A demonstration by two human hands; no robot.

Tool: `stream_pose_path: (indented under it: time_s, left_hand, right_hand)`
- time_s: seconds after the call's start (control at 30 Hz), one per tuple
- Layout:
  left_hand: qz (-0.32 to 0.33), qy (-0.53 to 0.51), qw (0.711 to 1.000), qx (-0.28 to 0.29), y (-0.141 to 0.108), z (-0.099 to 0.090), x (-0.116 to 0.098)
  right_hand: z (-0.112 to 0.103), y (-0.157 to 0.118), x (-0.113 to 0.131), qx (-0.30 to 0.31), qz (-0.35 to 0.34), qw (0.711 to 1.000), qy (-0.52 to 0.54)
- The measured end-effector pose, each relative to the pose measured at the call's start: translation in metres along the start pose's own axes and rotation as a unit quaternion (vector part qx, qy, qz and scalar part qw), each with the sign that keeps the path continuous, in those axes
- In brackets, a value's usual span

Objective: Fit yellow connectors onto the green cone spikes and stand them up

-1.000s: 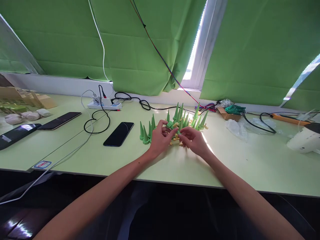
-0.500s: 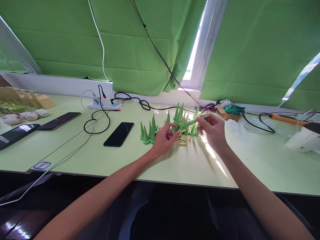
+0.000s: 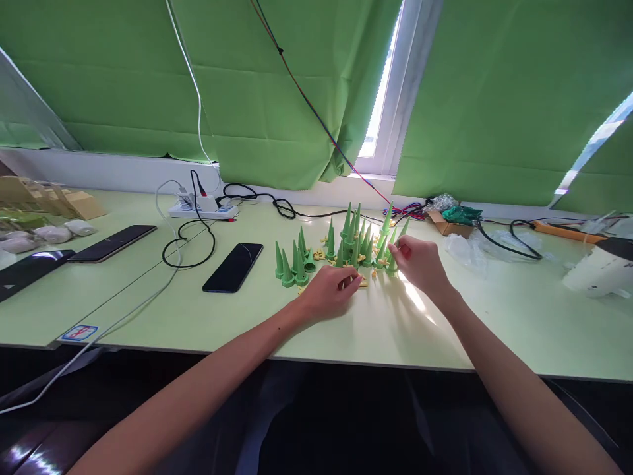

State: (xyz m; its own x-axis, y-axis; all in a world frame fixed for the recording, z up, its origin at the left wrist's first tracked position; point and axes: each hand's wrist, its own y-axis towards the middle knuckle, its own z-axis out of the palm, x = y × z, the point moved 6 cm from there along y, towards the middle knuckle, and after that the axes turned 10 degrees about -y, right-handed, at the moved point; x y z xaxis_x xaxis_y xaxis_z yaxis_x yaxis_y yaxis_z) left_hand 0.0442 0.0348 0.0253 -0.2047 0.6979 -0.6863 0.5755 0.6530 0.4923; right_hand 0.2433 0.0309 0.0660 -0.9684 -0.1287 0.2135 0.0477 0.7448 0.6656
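Note:
Several green pointed cones [image 3: 347,232] stand upright in a cluster on the table, with small yellow pieces [image 3: 374,272] scattered among them. At the cluster's right side my right hand [image 3: 420,262] is closed on a green cone [image 3: 404,226], its tip showing above the fingers; the cone is nearly upright at the table. My left hand [image 3: 330,290] rests low in front of the cluster, fingers curled together by the yellow pieces. Whether it pinches one of them is hidden. To its left stands a smaller group of green cones [image 3: 287,272].
Left of the cones lies a black phone [image 3: 233,267], with two more dark phones farther left. A power strip [image 3: 204,210] and cables run along the back. On the right are a small cardboard box [image 3: 449,224], clear plastic bags [image 3: 467,253] and a white device [image 3: 601,267].
My right hand has brought the slanted cone down from between both hands to a near-upright position at the right. My left hand has let go of the cone and dropped toward the table.

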Motion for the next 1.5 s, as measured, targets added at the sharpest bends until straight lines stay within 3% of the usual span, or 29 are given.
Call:
stream_pose_path:
  time_s: [0.3, 0.57, 0.73, 0.93, 1.03, 1.23, 1.5]
  left_hand:
    - [0.007, -0.008, 1.000, 0.013, 0.001, 0.001, -0.003]
    - [0.012, 0.009, 1.000, 0.016, 0.001, 0.002, -0.004]
    - [0.021, 0.011, 1.000, 0.016, 0.001, 0.001, -0.007]
    - [0.030, 0.028, 0.999, 0.017, 0.002, 0.001, -0.004]
    - [0.029, 0.035, 0.999, 0.010, 0.002, 0.001, -0.001]
    - [0.002, 0.032, 0.999, -0.035, 0.003, -0.005, 0.000]
    - [-0.014, 0.021, 0.981, -0.192, 0.003, -0.028, 0.005]
  right_hand:
    - [0.014, -0.003, -0.005, 0.082, 0.043, 0.995, -0.022]
    - [0.005, -0.005, -0.002, 0.046, 0.087, 0.995, -0.018]
    - [-0.005, -0.001, 0.018, 0.019, 0.047, 0.996, -0.074]
    - [0.016, 0.009, 0.054, 0.158, -0.011, 0.974, -0.164]
    - [0.029, 0.006, 0.058, 0.198, 0.001, 0.959, -0.204]
    - [0.041, -0.007, 0.045, 0.211, 0.035, 0.952, -0.220]
    - [0.049, -0.010, 0.044, 0.185, 0.029, 0.966, -0.179]
